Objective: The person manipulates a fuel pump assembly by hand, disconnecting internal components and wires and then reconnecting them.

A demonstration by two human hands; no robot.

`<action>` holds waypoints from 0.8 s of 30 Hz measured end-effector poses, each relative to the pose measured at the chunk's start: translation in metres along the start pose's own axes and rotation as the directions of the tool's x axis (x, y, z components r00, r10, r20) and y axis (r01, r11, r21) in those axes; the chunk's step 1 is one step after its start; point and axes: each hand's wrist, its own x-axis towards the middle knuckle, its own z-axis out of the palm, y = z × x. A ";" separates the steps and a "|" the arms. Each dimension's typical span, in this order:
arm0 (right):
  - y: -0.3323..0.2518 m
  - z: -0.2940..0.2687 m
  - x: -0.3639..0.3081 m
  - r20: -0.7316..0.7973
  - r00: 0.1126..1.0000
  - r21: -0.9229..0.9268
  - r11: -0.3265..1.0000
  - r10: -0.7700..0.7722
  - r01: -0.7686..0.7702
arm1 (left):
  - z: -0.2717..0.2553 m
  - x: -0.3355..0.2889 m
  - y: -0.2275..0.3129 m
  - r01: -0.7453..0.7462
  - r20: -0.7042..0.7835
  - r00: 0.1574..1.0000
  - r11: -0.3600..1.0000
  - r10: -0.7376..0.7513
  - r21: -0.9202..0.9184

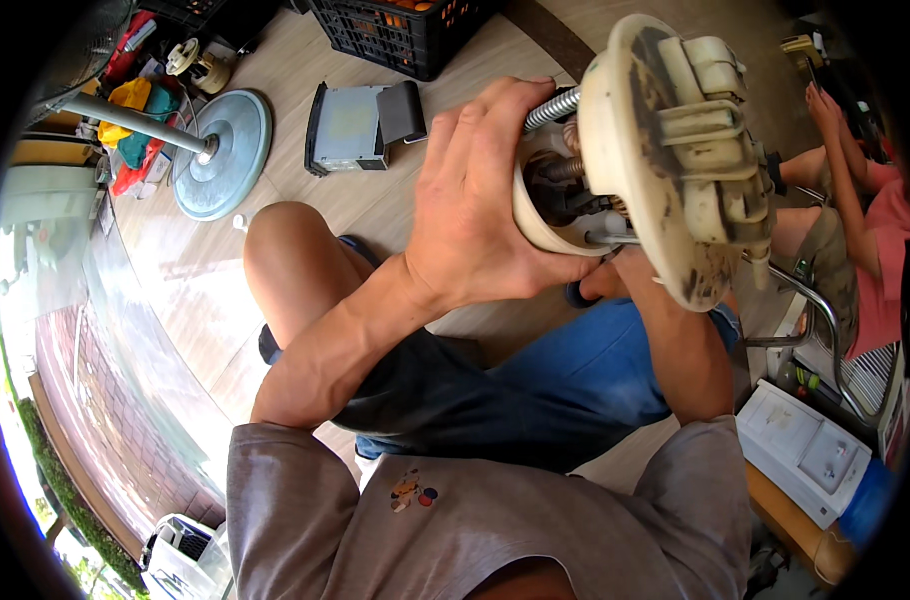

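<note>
Held up close to the camera, a dirty cream plastic pump unit (665, 150) fills the upper right, its round flange edge turned toward the lens. Left hand (475, 200) wraps its cup-shaped body, fingers clamped over the rim beside the metal spring (553, 107); right hand (600, 280) is hidden beneath, its fingers impossible to tell. Bare floor (175, 270) lies open to the left, before the fan base (223, 152).

Cream, dirt-smeared plastic on the round pump assembly (675, 150), with a silvery coiled spring (553, 108) at its side. Grey T-shirt (475, 520) bearing a small multicoloured dot print. Blue shorts (565, 390). Pale blue-grey round fan base (223, 152) on beige wood-grain floor (175, 270). Black lattice crate (395, 35). Pink top (890, 260) at the right edge. White switch box (800, 450).
</note>
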 end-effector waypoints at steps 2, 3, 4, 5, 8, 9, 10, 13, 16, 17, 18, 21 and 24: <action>0.006 0.003 0.005 0.002 1.000 0.059 0.998 0.031 -0.031 | -0.004 0.001 0.002 0.033 0.015 0.999 0.999 -0.033 0.000; 0.008 0.004 0.007 0.005 0.999 0.087 0.995 0.044 -0.045 | -0.004 0.002 0.000 -0.003 0.005 1.000 1.000 0.003 -0.005; 0.010 0.004 0.009 0.005 0.998 0.113 0.992 0.056 -0.057 | -0.003 0.003 -0.001 -0.039 -0.005 0.999 0.999 0.039 -0.010; 0.012 0.005 0.012 0.009 0.998 0.138 0.988 0.069 -0.070 | -0.003 0.002 -0.003 -0.030 -0.002 1.000 0.999 0.030 -0.028; 0.017 0.007 0.016 0.020 0.995 0.200 0.974 0.100 -0.102 | -0.004 -0.001 0.001 0.066 0.026 0.998 0.995 -0.064 -0.070; 0.018 0.008 0.017 0.020 0.994 0.212 0.971 0.109 -0.111 | -0.006 -0.001 0.002 0.066 0.023 0.998 0.996 -0.064 -0.068; 0.017 0.008 0.016 0.017 0.993 0.219 0.969 0.116 -0.117 | -0.007 -0.001 0.002 0.096 0.056 0.994 0.994 -0.093 -0.047; 0.018 0.012 0.016 0.014 0.991 0.212 0.968 0.133 -0.133 | -0.011 0.000 0.003 0.147 0.096 0.985 0.989 -0.143 -0.030; 0.018 0.013 0.013 0.002 0.989 0.218 0.965 0.148 -0.145 | -0.013 0.000 0.002 0.183 0.125 0.976 0.982 -0.176 -0.047; 0.019 0.013 0.013 0.000 0.988 0.223 0.963 0.154 -0.150 | -0.014 0.001 0.002 0.201 0.142 0.971 0.978 -0.192 -0.052; 0.019 0.013 0.012 0.000 0.987 0.235 0.959 0.160 -0.156 | -0.014 0.000 0.002 0.199 0.142 0.971 0.979 -0.190 -0.051; 0.023 0.013 0.013 0.003 0.982 0.281 0.943 0.186 -0.180 | -0.012 -0.003 -0.002 0.302 0.191 0.945 0.932 -0.266 -0.201; 0.026 0.011 0.015 0.014 0.977 0.351 0.914 0.214 -0.205 | -0.007 -0.005 -0.006 0.341 0.137 0.939 0.902 -0.314 -0.265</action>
